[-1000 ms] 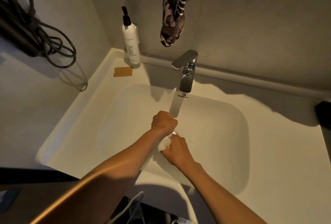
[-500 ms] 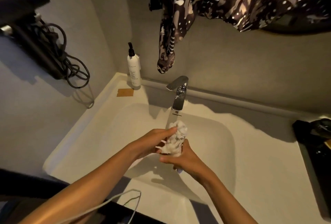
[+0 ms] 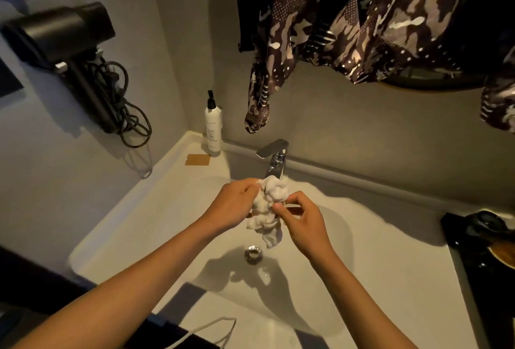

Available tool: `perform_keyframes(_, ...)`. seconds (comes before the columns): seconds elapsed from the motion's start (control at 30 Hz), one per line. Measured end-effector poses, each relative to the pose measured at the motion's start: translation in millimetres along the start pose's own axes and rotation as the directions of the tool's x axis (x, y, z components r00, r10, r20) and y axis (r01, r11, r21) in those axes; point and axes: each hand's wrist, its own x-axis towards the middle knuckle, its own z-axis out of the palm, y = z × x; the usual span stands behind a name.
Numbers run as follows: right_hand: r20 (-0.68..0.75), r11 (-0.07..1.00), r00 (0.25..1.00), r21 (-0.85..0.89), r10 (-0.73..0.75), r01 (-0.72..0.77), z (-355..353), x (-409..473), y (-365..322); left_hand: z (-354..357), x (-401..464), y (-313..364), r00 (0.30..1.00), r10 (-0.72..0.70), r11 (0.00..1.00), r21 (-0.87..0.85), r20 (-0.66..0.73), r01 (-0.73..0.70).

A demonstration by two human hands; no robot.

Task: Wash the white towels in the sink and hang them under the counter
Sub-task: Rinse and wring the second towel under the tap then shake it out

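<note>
A small, wet, crumpled white towel [image 3: 269,209] hangs bunched over the white sink [image 3: 145,226], just in front of the chrome tap [image 3: 274,159]. My left hand [image 3: 234,205] grips its upper left side. From the right, my right hand [image 3: 302,220] pinches the towel with thumb and fingertips. The towel's lower end dangles above the metal drain [image 3: 253,254]. No water stream is visible from the tap.
A white pump bottle [image 3: 213,125] and a brown square tag [image 3: 198,159] sit at the sink's back left corner. A black hair dryer with coiled cord [image 3: 83,70] hangs on the left wall. Patterned dark cloth [image 3: 348,19] hangs above. Dark objects [image 3: 485,240] lie on the right counter.
The towel was squeezed low in the basin between both fists, then lifted up toward the tap. Now my hands have loosened and pull the bunch apart. The view has tilted upward.
</note>
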Motion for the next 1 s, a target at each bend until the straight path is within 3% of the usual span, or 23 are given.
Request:
perform_keyframes(0.17, -0.043, 0.957, 0.975, -0.204, -0.219, 0.206, -20.4, 1.0, -18.6, -11.5, -9.6, 7.7, 0.978, 0.182, 0.936, 0.323, -0.107, -0.139)
perform_keyframes(0.27, 0.011, 0.932, 0.961, -0.240, -0.276, 0.270, -30.5, 1.8, -31.9, -17.2, -10.5, 7.4, 0.982, 0.123, 0.964, 0.254, -0.143, -0.083)
perform_keyframes(0.33, -0.034, 0.953, 0.967, -0.184, -0.252, 0.242, -30.9, 3.7, -41.7, -19.3, -9.2, 7.5, 0.988, 0.073, 0.981, 0.186, -0.139, -0.046)
perform_keyframes(0.43, -0.119, 0.987, 0.982, -0.083, -0.146, 0.137, -28.1, 9.4, -52.7, -19.2, -19.2, 18.9, 0.964, 0.192, 0.975, 0.150, -0.182, -0.166)
perform_keyframes(0.67, 0.021, 0.989, 0.999, 0.141, -0.049, 0.046, -38.1, 11.2, -59.8, -28.4, -9.9, 38.1, 0.943, 0.247, 0.969, 0.059, -0.224, -0.240)
perform_keyframes(0.77, -0.046, 0.991, 0.990, -0.046, -0.131, 0.129, -39.8, 5.4, -61.9, -30.7, -17.1, 45.5, 0.915, 0.350, 0.936, 0.122, -0.201, -0.332)
perform_keyframes(0.83, -0.065, 0.973, 0.972, -0.070, -0.226, 0.221, -42.7, 2.5, -72.5, -31.3, -19.7, 57.8, 0.902, 0.382, 0.923, 0.139, -0.203, -0.360)
perform_keyframes(1.0, -0.075, 0.944, 0.948, -0.142, -0.309, 0.296, -57.6, 16.4, -110.5, -41.6, -6.1, 96.6, 0.921, 0.261, 0.965, 0.059, -0.291, -0.255)
